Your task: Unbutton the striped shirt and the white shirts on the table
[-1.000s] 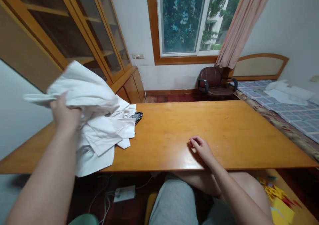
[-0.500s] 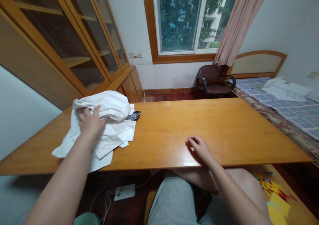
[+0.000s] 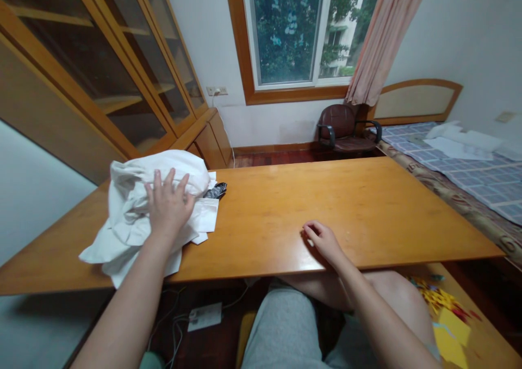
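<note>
My left hand (image 3: 169, 203) lies with fingers spread on a crumpled heap of white cloth (image 3: 130, 227) at the left end of the wooden table (image 3: 261, 216). From under the cloth, white sheets of paper (image 3: 207, 214) stick out on the right. Beside them is a small dark, shiny crumpled item (image 3: 216, 190), whose kind I cannot make out. My right hand (image 3: 322, 238) rests near the table's front edge, its fingers curled and thumb against the forefinger. Whatever may be between those fingers is hidden.
A glass-doored cabinet (image 3: 122, 64) stands behind the table at left. A dark red armchair (image 3: 338, 127) is under the window, with a bed (image 3: 468, 167) to the right. Yellow paper pieces (image 3: 451, 328) lie on a lower surface at right. A power strip (image 3: 205, 315) is below the table.
My left hand has moved right across the cloth, and its fingers have spread out. The cloth's left part has shifted and bunched differently. My right hand keeps its place on the table.
</note>
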`<action>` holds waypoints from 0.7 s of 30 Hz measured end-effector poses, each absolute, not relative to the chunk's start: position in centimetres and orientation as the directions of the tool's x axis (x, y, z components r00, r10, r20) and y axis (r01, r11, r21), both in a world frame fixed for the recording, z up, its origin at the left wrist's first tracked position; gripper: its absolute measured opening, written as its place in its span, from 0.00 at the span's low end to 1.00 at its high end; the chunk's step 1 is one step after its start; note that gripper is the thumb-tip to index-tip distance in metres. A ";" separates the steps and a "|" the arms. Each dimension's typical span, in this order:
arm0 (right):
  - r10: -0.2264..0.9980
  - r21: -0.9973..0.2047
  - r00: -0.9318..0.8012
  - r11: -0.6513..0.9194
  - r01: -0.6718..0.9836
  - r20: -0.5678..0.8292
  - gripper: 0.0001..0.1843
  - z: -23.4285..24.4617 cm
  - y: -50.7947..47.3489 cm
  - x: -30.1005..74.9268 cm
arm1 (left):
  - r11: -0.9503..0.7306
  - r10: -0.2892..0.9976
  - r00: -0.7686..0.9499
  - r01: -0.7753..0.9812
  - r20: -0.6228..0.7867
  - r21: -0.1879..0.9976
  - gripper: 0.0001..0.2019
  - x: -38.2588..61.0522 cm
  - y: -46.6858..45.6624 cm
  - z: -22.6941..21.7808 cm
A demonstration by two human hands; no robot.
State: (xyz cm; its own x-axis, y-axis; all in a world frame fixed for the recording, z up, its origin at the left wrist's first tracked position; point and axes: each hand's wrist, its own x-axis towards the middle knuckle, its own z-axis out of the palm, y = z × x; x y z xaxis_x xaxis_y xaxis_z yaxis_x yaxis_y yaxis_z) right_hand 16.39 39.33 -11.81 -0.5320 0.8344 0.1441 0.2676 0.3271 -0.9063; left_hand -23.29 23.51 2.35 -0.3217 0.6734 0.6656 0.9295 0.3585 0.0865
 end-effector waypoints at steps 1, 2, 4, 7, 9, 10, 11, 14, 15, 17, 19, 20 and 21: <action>0.826 -0.886 -0.538 0.366 0.286 0.167 0.16 -11.8 39.3 16.3 | 0.343 0.704 -0.316 0.935 0.636 0.085 0.26 -22.5 23.8 1.3; 0.812 -0.861 -0.550 0.411 0.300 0.196 0.16 -11.9 39.3 16.2 | 0.330 0.736 -0.308 0.941 0.602 0.078 0.26 -21.6 24.1 0.1; 0.766 -0.801 -0.584 0.515 0.307 0.268 0.14 -12.1 39.2 16.0 | 0.322 0.793 -0.306 0.945 0.527 0.063 0.26 -19.8 24.5 -2.6; 0.679 -0.703 -0.654 0.641 0.307 0.333 0.15 -12.5 39.1 16.1 | 0.326 0.853 -0.322 0.943 0.412 0.064 0.26 -17.1 24.6 -6.6; 0.649 -0.631 -0.691 0.689 0.356 0.319 0.19 -12.8 39.2 16.8 | 0.338 0.877 -0.340 0.939 0.339 0.069 0.27 -15.7 24.5 -8.8; 0.643 -0.590 -0.704 0.705 0.393 0.300 0.21 -12.9 39.3 17.3 | 0.350 0.883 -0.354 0.934 0.309 0.071 0.27 -15.1 24.3 -9.7; 0.646 -0.548 -0.709 0.715 0.434 0.282 0.23 -13.1 39.6 18.1 | 0.365 0.886 -0.370 0.928 0.281 0.070 0.27 -14.7 24.1 -10.6; 0.694 -0.432 -0.672 0.705 0.563 0.257 0.26 -13.6 40.9 20.7 | 0.400 0.890 -0.400 0.915 0.217 0.046 0.27 -14.1 23.5 -12.2; 0.719 -0.402 -0.645 0.687 0.605 0.258 0.26 -13.8 41.5 21.5 | 0.400 0.894 -0.398 0.916 0.203 0.035 0.27 -14.0 23.3 -12.5; 0.767 -0.353 -0.581 0.642 0.681 0.272 0.26 -14.1 42.6 23.0 | 0.390 0.903 -0.387 0.920 0.188 0.019 0.27 -13.9 23.1 -12.7; 0.798 -0.313 -0.529 0.601 0.736 0.288 0.27 -14.4 43.5 23.9 | 0.387 0.904 -0.384 0.922 0.188 0.020 0.26 -13.9 23.1 -12.7; 0.807 -0.295 -0.512 0.587 0.754 0.295 0.27 -14.6 43.8 24.1 | 0.392 0.902 -0.389 0.920 0.189 0.026 0.26 -13.8 23.1 -12.6; 0.811 -0.280 -0.502 0.579 0.766 0.301 0.27 -14.8 44.0 24.2 | 0.397 0.898 -0.396 0.917 0.190 0.034 0.26 -13.7 23.1 -12.5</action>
